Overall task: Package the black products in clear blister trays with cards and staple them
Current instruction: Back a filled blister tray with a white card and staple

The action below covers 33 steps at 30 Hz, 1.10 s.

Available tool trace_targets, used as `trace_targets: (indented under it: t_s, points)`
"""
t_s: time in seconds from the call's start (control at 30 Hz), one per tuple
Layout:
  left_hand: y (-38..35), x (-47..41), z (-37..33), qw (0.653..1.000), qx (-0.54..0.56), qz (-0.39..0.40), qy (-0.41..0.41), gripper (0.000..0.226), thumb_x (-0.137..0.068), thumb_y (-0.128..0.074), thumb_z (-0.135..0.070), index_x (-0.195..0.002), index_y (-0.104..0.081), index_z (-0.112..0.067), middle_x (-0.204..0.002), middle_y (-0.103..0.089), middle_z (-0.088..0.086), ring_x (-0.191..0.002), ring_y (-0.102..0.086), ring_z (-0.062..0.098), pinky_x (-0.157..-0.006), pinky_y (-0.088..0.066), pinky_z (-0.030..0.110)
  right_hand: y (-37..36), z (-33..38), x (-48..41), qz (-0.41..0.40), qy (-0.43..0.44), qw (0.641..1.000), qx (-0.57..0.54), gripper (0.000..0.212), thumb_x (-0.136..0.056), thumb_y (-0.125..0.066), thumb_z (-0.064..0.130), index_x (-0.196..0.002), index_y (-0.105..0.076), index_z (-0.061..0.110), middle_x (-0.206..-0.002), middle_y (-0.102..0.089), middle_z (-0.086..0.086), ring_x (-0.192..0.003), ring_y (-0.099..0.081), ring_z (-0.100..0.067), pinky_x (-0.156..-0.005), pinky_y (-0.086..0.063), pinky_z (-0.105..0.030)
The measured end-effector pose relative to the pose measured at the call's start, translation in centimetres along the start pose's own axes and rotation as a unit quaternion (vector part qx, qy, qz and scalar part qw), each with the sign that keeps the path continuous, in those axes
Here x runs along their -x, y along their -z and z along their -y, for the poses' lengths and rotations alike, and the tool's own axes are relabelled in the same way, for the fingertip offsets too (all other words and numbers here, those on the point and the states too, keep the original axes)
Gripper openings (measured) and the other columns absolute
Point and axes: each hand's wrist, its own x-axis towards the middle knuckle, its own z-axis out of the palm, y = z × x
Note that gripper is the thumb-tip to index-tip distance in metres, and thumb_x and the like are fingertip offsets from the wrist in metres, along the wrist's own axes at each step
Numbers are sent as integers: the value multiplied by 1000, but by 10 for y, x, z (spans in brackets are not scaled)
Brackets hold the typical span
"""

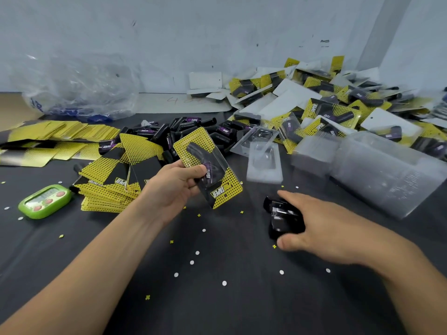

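My left hand (177, 183) grips an assembled pack (208, 165): a yellow-and-black card inside a clear blister tray with a black product in it, held tilted above the dark table. My right hand (314, 226) lies over the black stapler (281, 217) on the table, with the forefinger stretched along its far side and the thumb at its near side. Loose black products (183, 131) are heaped behind the pack. A pile of yellow-and-black cards (113, 180) lies to the left of my left hand. An empty clear tray (264, 163) rests right of the pack.
A stack of nested clear trays (377, 175) lies on its side at the right. Finished packs (326, 102) pile up at the back right. A green timer (44, 201) sits at the left, more cards (60, 134) behind it, a crumpled plastic bag (77, 85) by the wall.
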Motion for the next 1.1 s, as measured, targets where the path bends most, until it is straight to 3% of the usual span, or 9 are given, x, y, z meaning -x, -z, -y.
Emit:
trace_targets:
  t_s: [0.1,0.17,0.27,0.37,0.43,0.6,0.77,0.97,1.1]
  points:
    - [1,0,0,1000,23,7,2,16,-97,-57,5,-106,-66,-6,-102,-78,11,-91,-76,19,-96,-58,38,-9,11,-8,-76,-15,995,68,66,-72,-71,73,-120,-49,35,-112,-55,12,-99,-55,-19,-79,-47,-37]
    - [0,1,-1,998,55,19,-1,20,-95,-58,4,-111,-65,-5,-106,-77,11,-92,-76,19,-93,-60,37,-13,20,-11,-120,-1,991,57,55,-73,-67,76,-104,-48,34,-98,-54,14,-85,-52,-16,-67,-40,-36]
    - [-1,4,-6,992,117,52,-12,31,-83,-64,-3,-114,-66,-8,-103,-77,7,-90,-76,16,-78,-62,30,-19,31,-14,-129,51,985,-98,55,-66,-66,79,-101,-52,39,-94,-58,17,-81,-57,-5,-65,-43,-31]
    - [-1,6,-9,985,141,93,-31,36,-83,-64,-7,-119,-64,-9,-104,-77,5,-92,-75,15,-83,-62,31,-18,42,-13,-115,78,960,-242,59,-57,-61,86,-97,-59,43,-89,-67,19,-79,-62,6,-61,-46,-22]
    - [-1,8,-11,983,133,114,-44,34,-86,-63,-9,-120,-65,-10,-107,-77,4,-92,-75,15,-87,-62,33,-20,47,-15,-103,89,945,-297,61,-57,-62,87,-97,-63,42,-88,-69,25,-77,-65,6,-64,-49,-23]
    - [-1,9,-13,985,131,92,-62,28,-84,-65,-9,-112,-69,-11,-107,-78,5,-93,-75,16,-83,-62,31,-21,53,-17,-52,103,921,-372,66,-53,-72,82,-103,-69,39,-94,-75,14,-85,-73,-7,-80,-63,-42]
    - [-1,9,-13,988,111,73,-77,19,-82,-68,-10,-99,-75,-11,-101,-78,7,-87,-76,17,-74,-62,28,-22,55,-19,-21,113,891,-439,67,-55,-77,78,-104,-73,32,-101,-77,4,-100,-74,-17,-95,-59,-50]
    - [-8,13,-6,991,27,108,-77,36,-84,-68,-10,-120,-68,-2,-112,-75,14,-94,-74,23,-82,-62,32,-23,56,-19,-34,114,879,-462,69,-64,-77,72,-108,-72,20,-112,-75,-6,-109,-71,-23,-102,-53,-55]
    - [-11,15,-6,990,32,112,-74,37,-84,-67,-10,-120,-67,-1,-109,-76,13,-92,-75,22,-80,-62,32,-24,57,-19,-44,110,876,-467,71,-64,-77,72,-108,-71,16,-114,-74,-12,-110,-71,-29,-100,-53,-58]
